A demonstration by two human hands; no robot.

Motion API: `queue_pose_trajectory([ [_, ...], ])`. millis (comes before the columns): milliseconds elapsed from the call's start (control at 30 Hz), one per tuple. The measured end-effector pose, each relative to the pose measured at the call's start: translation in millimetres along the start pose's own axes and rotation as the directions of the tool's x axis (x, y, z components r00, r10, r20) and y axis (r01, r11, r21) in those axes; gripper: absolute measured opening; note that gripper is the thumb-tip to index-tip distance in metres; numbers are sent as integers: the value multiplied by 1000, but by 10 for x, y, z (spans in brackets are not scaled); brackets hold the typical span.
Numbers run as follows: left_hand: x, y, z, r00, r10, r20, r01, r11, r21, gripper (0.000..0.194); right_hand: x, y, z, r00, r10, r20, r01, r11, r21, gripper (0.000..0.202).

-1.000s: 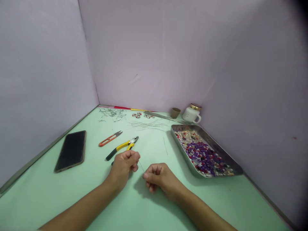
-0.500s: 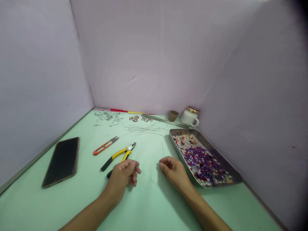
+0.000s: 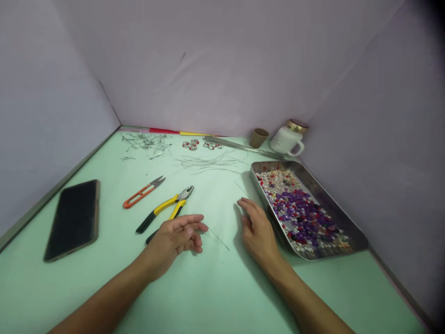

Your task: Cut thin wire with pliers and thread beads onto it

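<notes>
In the middle of the table, my left hand (image 3: 182,235) pinches a thin wire (image 3: 219,240) between its fingers, and the wire's free end slants down to the right. Partly behind that hand lie yellow-and-black pliers (image 3: 167,207), their jaws pointing away. My right hand (image 3: 256,232) rests near the tray's left side, its fingers loosely stretched out and nothing visible in them. Just beyond its fingertips is another short, thin wire (image 3: 240,187). The metal tray (image 3: 332,197) contains many purple, red and white beads (image 3: 301,213).
Orange thread snips (image 3: 142,193) and a dark phone (image 3: 73,220) lie on the left. Tangled wire pieces (image 3: 146,143), beaded ornaments (image 3: 191,144) and loose straight wires (image 3: 212,162) are toward the back. A brown cup (image 3: 259,138) and a lidded white mug (image 3: 287,140) stand by the back wall.
The head view has tilted down and shifted. My right hand has loosened from a curled pinch to extended fingers. More of the wire shows from my left hand, whose fingers are straighter.
</notes>
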State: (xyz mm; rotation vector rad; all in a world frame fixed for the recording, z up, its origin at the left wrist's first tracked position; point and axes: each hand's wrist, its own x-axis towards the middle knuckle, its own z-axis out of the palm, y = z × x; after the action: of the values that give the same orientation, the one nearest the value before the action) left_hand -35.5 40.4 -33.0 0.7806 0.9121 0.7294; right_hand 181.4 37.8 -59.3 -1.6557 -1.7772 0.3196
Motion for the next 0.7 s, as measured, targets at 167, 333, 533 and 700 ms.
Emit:
queue_pose_trajectory([
  [167,-11,3,0,999,-32,-28,32,999,-4,29,-15,-3,-9,1000,-8,19,8,1000,6,37],
  [333,-32,-10,-1,1000,-11,-12,11,1000,-2,29,-14,2,-6,1000,-9,28,9,1000,9,36],
  [533,-41,-18,3,1000,14,0,-14,1000,-7,28,-24,-11,3,1000,-15,6,14,1000,18,34],
  [700,-40,-35,2,999,33,2,-33,999,14,31,-28,-22,10,1000,-27,-3,27,1000,15,32],
])
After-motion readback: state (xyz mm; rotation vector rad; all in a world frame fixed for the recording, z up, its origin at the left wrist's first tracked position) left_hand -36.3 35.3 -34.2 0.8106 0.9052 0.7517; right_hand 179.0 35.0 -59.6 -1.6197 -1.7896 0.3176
